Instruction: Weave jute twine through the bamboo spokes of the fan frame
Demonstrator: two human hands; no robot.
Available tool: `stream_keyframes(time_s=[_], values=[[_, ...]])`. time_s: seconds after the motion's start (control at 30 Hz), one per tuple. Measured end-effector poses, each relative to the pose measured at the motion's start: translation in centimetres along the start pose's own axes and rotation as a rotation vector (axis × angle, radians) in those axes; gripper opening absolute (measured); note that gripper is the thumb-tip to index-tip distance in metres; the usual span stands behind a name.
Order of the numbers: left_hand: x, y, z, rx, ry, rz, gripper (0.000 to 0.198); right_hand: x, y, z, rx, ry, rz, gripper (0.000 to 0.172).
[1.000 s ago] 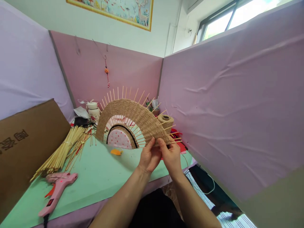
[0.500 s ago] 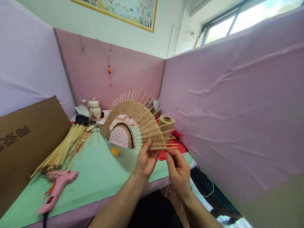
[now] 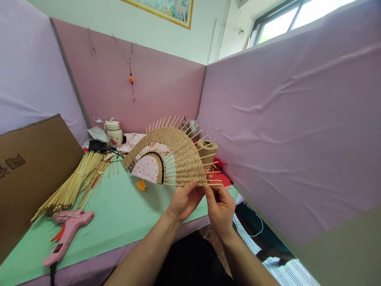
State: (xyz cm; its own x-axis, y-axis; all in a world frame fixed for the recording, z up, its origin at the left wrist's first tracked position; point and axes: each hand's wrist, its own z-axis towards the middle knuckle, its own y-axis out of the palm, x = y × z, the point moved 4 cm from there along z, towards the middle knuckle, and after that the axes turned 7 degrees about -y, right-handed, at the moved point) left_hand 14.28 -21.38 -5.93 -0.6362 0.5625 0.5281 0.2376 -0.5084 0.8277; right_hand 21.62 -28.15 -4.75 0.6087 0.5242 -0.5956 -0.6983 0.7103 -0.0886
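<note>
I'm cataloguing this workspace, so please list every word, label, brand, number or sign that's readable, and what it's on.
Nothing reads with certainty.
Cardboard box: dark printed characters, slanted and cut off at the picture's edge; too unclear to quote.
Pink glue gun: any switch marking is too small to read.

Two hands [image 3: 187,200], one woven fan [image 3: 185,157], one glue gun [image 3: 69,232].

Brown cardboard [image 3: 41,155] stands at nine o'clock, a beaded ornament [image 3: 131,80] hangs at ten, a yellow-framed picture [image 3: 181,11] at twelve, a bright window [image 3: 309,15] toward two.
</note>
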Motion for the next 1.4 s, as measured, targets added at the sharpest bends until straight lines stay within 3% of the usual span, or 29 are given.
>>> stream_keyframes(time_s=[0.13, 0.33, 0.4, 0.5, 0.7, 1.0, 1.13, 1.4], values=[[0.5, -0.7, 0.5, 0.076, 0.057, 0.024, 0.035, 0.5, -0.1, -0.2, -0.072, -0.04, -0.067, 0.007], [0.7, -2.3, 0.7, 0.178, 0.042, 0.035, 0.035, -0.5, -0.8, -0.2, -0.387, -0.197, -0.275, 0.016], [0.6, -2.8, 0.6, 0.202, 0.03, 0.027, 0.037, -0.9, -1.5, 0.4, -0.43, -0.235, -0.299, 0.016], [0.3, -3.3, 0.3, 0.235, -0.009, 0.018, 0.039, -0.8, -2.8, 1.9, -0.356, -0.233, -0.322, 0.014], [-0.2, -3.4, -0.4, 0.226, -0.059, 0.01, 0.038, 1.9, -4.0, 3.0, -0.237, -0.046, -0.316, 0.016], [-0.3, -3.4, -0.7, 0.239, -0.05, 0.019, 0.04, 3.7, -2.9, 1.3, -0.318, 0.273, 0.03, 0.018], [-0.2, -3.5, -0.7, 0.252, -0.044, 0.015, 0.041, 3.5, -3.5, 1.3, -0.183, 0.278, 0.07, 0.015], [-0.2, -3.3, -0.9, 0.273, -0.056, -0.004, 0.037, 3.7, -4.1, 1.0, -0.25, 0.27, 0.097, 0.015]])
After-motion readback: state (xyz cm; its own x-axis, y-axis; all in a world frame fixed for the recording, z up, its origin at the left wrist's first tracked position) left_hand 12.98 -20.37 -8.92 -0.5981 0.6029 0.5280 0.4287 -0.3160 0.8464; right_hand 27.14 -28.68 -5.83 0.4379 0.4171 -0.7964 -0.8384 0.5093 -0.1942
